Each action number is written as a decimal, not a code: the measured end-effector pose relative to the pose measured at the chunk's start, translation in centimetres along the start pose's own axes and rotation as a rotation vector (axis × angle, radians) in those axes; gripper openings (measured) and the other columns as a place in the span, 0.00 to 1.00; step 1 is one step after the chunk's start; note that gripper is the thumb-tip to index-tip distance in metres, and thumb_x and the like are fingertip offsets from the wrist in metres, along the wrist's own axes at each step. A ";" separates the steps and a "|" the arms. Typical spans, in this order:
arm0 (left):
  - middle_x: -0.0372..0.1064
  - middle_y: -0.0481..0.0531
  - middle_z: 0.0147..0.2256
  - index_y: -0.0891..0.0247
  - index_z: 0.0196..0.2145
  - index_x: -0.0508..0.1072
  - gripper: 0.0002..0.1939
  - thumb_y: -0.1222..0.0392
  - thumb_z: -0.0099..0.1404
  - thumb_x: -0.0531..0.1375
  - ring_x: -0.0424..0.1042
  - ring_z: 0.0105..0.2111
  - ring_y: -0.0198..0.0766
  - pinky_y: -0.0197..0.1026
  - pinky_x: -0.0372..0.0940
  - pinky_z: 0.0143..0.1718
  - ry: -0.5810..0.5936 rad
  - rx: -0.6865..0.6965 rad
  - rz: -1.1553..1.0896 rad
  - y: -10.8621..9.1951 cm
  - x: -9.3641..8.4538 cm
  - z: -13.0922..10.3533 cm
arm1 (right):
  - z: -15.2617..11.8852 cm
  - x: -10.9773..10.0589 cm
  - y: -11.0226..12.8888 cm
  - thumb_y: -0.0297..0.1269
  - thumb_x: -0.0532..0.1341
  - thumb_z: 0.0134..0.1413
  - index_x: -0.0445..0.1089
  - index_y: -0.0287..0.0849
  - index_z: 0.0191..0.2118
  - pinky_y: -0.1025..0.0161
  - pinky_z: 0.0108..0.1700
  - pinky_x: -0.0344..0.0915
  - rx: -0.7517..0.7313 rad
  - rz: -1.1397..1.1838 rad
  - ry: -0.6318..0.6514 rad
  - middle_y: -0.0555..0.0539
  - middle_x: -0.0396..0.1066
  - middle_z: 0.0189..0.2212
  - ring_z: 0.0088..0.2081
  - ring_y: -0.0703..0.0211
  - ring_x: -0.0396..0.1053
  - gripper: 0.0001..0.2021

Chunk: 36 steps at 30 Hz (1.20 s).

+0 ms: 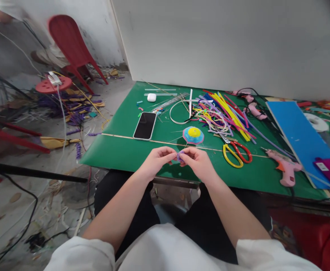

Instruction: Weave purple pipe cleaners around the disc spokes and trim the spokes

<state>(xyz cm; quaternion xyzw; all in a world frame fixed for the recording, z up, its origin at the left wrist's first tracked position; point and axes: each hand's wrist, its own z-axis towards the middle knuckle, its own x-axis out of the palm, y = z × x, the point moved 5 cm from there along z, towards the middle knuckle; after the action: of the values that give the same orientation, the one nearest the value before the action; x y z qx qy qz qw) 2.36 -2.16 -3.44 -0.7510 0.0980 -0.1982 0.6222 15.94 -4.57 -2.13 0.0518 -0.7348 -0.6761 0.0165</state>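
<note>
A small purple coil (pixel 179 156), perhaps a rolled strip, is pinched between my two hands near the table's front edge. My left hand (pixel 162 157) grips its left side with thumb and forefinger. On the other side my right hand (pixel 194 159) has its fingertips closed on the same coil. Just beyond them stands a small domed piece (pixel 193 135) in yellow, blue and pink rings, with thin wires sticking out. Scissors (pixel 235 152) with one yellow and one red handle lie to the right of my right hand.
A phone (pixel 145 125) and a white earbud case (pixel 152 97) lie left on the green table (pixel 116 150). Coloured strips (pixel 214 116) are heaped at the back. A pink glue gun (pixel 285 165) and blue board (pixel 297 139) sit right. A red chair (pixel 66 41) stands beyond.
</note>
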 end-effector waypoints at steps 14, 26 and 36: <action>0.69 0.49 0.27 0.68 0.28 0.69 0.08 0.59 0.55 0.62 0.69 0.28 0.31 0.34 0.62 0.30 0.153 -0.146 -0.276 1.6 1.5 0.2 | -0.7 -0.4 0.1 0.39 0.61 0.46 0.69 0.39 0.30 0.64 0.29 0.70 0.000 0.084 -0.002 0.50 0.71 0.24 0.26 0.64 0.68 0.08; 0.70 0.48 0.27 0.67 0.28 0.72 0.06 0.61 0.53 0.63 0.68 0.27 0.30 0.34 0.61 0.30 0.077 -0.064 -0.232 0.1 1.9 -1.0 | -1.8 -0.3 1.1 0.38 0.61 0.47 0.69 0.40 0.31 0.65 0.30 0.70 -0.074 0.107 -0.018 0.51 0.70 0.24 0.26 0.65 0.69 0.07; 0.69 0.48 0.26 0.66 0.27 0.72 0.06 0.60 0.53 0.63 0.67 0.26 0.31 0.36 0.61 0.31 0.038 -0.025 -0.190 -0.3 2.0 -1.3 | -2.0 -0.5 1.2 0.38 0.61 0.47 0.69 0.41 0.32 0.65 0.31 0.70 -0.090 0.144 -0.045 0.51 0.71 0.25 0.26 0.64 0.70 0.07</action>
<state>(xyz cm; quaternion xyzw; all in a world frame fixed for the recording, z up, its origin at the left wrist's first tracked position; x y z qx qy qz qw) 3.61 -4.04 -2.61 -0.7608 0.0406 -0.2695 0.5890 16.52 -6.45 -0.77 -0.0174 -0.7055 -0.7066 0.0509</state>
